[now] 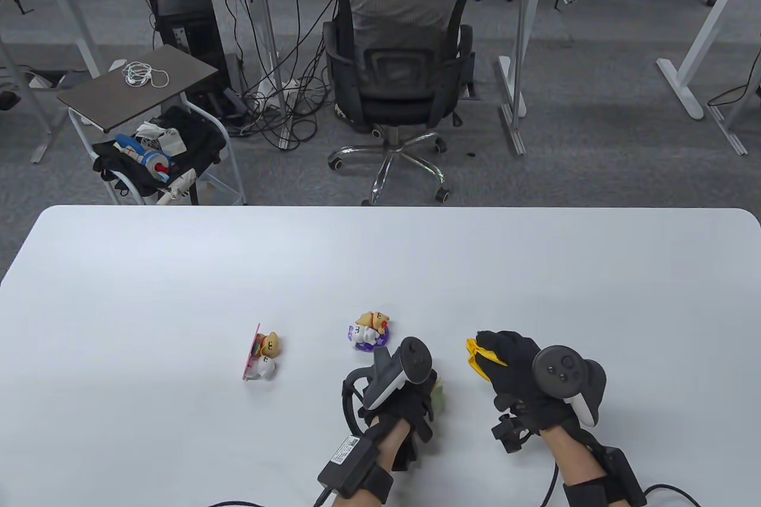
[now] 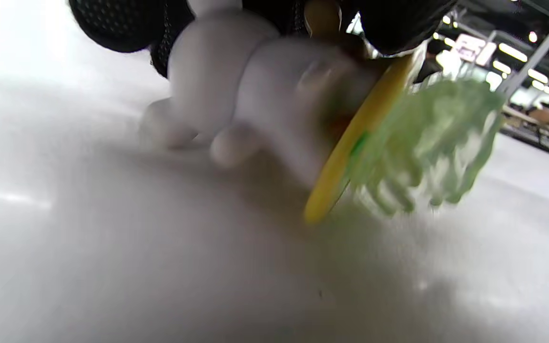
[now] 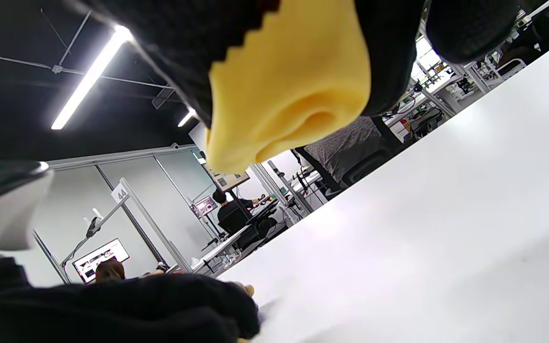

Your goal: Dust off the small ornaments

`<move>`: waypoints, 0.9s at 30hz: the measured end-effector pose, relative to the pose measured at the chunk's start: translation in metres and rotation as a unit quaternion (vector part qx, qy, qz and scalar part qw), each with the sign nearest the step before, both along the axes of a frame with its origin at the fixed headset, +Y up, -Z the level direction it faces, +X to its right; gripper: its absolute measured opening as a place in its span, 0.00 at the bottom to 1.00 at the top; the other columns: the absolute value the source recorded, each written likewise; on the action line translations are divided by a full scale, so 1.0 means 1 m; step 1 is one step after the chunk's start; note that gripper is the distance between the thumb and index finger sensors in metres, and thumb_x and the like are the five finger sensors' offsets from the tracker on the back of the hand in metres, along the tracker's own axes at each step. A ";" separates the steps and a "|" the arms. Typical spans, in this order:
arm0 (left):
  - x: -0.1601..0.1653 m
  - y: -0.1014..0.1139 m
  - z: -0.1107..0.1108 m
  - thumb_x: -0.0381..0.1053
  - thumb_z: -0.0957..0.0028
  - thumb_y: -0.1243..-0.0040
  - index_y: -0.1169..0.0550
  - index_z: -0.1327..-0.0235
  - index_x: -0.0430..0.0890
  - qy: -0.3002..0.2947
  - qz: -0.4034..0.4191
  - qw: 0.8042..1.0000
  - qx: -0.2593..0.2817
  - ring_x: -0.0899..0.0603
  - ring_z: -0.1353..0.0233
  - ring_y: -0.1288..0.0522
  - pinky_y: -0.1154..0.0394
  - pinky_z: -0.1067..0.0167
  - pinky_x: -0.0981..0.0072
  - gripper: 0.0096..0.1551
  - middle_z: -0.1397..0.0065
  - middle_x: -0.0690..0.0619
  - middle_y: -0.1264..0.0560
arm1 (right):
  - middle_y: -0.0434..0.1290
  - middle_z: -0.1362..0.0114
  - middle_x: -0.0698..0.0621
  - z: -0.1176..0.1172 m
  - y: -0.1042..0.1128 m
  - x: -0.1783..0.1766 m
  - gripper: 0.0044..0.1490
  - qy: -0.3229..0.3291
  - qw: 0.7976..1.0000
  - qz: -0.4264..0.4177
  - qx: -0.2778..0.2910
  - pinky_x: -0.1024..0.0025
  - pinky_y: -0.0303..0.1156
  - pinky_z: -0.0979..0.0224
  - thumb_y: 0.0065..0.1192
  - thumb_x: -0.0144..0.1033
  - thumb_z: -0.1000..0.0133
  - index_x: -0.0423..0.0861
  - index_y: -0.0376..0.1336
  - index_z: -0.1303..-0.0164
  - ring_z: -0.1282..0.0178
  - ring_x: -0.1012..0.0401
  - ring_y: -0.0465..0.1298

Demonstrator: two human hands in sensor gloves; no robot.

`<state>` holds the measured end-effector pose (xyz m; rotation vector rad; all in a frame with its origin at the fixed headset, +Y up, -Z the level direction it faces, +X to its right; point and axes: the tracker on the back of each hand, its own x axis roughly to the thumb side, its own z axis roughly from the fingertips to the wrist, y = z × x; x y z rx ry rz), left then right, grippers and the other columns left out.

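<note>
left hand (image 1: pixel 395 397) grips a white figurine (image 2: pixel 265 95) with a green base, low over the counter (image 1: pixel 178 269) just near of the purple ornament (image 1: pixel 370 330). right hand (image 1: pixel 523 376) holds the yellow cloth (image 1: pixel 481 355) bunched. i'd tilt the figurine toward the cloth and wipe lightly.
</note>
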<state>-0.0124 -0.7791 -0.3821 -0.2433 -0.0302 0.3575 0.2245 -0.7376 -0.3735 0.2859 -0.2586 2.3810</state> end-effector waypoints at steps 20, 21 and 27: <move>-0.061 -0.001 -0.073 0.74 0.46 0.46 0.56 0.21 0.67 0.118 -0.047 0.988 -0.088 0.31 0.21 0.42 0.38 0.29 0.41 0.48 0.15 0.43 0.52 | 0.76 0.37 0.44 0.004 -0.003 -0.011 0.28 0.029 0.999 0.029 -0.015 0.41 0.70 0.33 0.75 0.41 0.47 0.48 0.73 0.36 0.37 0.46 0.77; -0.059 -0.004 -0.074 0.74 0.45 0.46 0.55 0.21 0.67 0.112 -0.051 0.989 -0.087 0.31 0.22 0.43 0.38 0.29 0.42 0.47 0.15 0.42 0.51 | 0.76 0.37 0.44 0.005 -0.003 -0.011 0.28 0.030 0.999 0.029 -0.017 0.41 0.70 0.33 0.75 0.41 0.47 0.48 0.73 0.36 0.37 0.46 0.77; -0.052 -0.005 -0.078 0.71 0.43 0.46 0.53 0.20 0.65 0.094 -0.090 0.989 -0.074 0.37 0.28 0.38 0.35 0.32 0.47 0.45 0.18 0.46 0.45 | 0.76 0.37 0.44 0.004 -0.004 -0.013 0.28 0.038 0.999 0.023 -0.014 0.41 0.70 0.34 0.75 0.41 0.47 0.48 0.72 0.36 0.37 0.46 0.77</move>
